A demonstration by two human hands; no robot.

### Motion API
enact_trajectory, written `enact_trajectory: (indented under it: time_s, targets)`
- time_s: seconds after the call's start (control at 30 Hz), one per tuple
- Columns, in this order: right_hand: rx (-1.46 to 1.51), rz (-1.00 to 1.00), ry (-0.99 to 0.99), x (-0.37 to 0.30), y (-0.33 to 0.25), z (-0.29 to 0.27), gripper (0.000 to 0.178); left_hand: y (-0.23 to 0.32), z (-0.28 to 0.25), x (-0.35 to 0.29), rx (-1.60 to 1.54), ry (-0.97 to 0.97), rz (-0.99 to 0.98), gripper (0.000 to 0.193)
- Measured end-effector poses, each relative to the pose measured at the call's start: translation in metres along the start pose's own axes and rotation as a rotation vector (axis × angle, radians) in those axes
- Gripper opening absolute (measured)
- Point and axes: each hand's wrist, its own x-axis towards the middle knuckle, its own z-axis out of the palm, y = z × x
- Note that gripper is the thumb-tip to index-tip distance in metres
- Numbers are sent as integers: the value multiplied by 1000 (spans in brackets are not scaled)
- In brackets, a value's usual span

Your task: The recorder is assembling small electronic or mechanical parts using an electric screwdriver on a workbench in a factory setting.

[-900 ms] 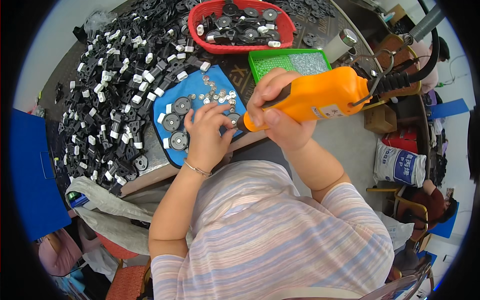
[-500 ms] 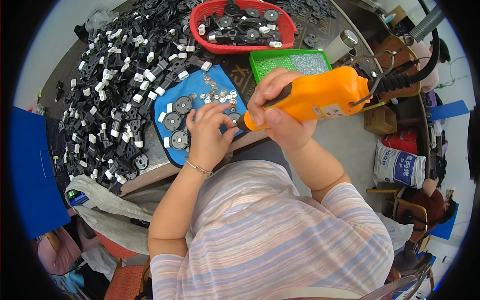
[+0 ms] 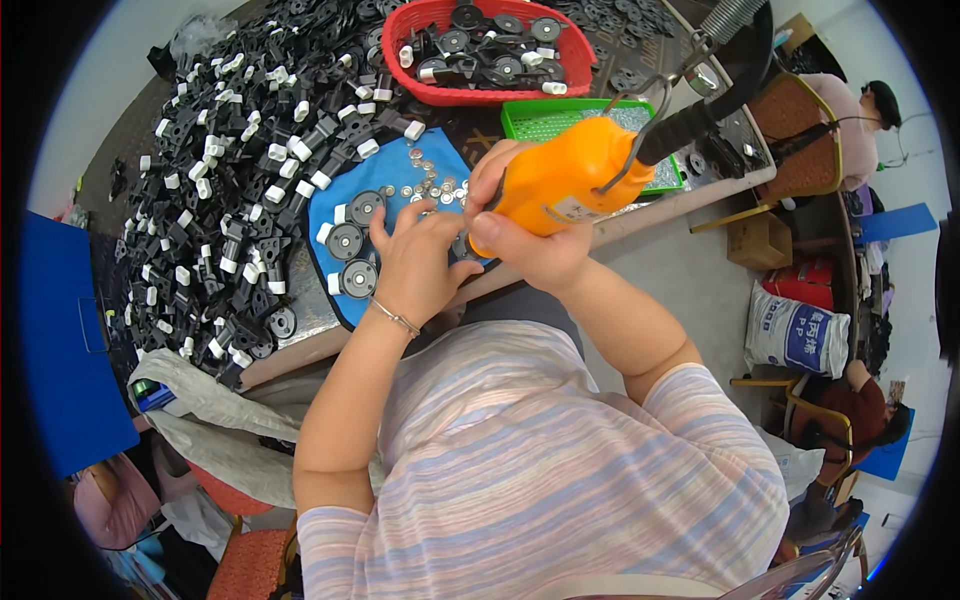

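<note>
My right grip (image 3: pixel 532 248) clasps the orange plastic power screwdriver (image 3: pixel 572 172), now tipped steeper, likely squared for driving. Whether my left grip (image 3: pixel 415 262) pinches the round grey wheel (image 3: pixel 461 246), I can't tell.

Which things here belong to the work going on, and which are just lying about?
Seemingly part of it:
orange handheld power tool
flat blue mat
round black wheels
small silvery metal pieces
red plastic basket
green plastic tray

Apparently lying about:
brown cardboard box
grey draped cloth
bulky white sack
</note>
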Motion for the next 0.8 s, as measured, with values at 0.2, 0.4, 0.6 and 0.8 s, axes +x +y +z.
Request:
enact_trajectory:
  time_s: [0.2, 0.4, 0.6, 0.8]
  targets:
    - [-131, 3, -110, 5, 0, 1, 17, -6, 6, 1, 43, 11, 35, 47]
    - [-23, 83, -255, 14, 1, -1, 20, -4, 5, 2, 87, 49, 73, 45]
    - [218, -3, -338, 33, -24, -21, 24, 4, -9, 2, 115, -170, 7, 58]
    - [-138, -108, 179, 32, -21, -76, 23, 26, -48, -16, 48, -27, 148, 64]
